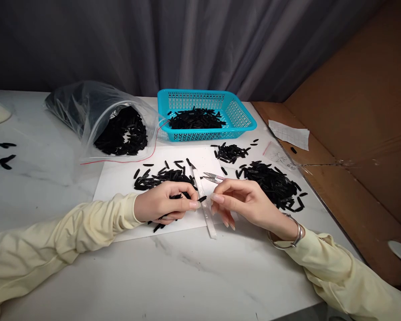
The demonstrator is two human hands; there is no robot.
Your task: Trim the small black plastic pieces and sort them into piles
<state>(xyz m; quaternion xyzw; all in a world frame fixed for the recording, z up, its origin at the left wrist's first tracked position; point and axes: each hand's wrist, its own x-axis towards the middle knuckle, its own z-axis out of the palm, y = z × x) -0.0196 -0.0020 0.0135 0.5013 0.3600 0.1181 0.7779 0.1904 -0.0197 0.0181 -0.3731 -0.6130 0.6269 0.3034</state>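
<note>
Pale yellow sleeves [96, 223], two, entered at lower left and lower right. Left hand [167, 203], centre: thumb and forefinger pinched one slim black piece [202, 199], which jutted rightward across a slender white tool [208, 218]. Right hand [245, 200], right of centre: thumb and forefinger stood close together, clear of the piece; whether they held anything could not be told. Step, as judged: pieces handled singly. Next move, presumably, called for light, exact right-hand contact at the jutting end. Further stock: loose pieces [157, 178] on a white sheet [103, 191], centre; a heap [276, 185], right; more in a blue basket [210, 133], upper centre, and a clear bag [83, 107], upper left.
</note>
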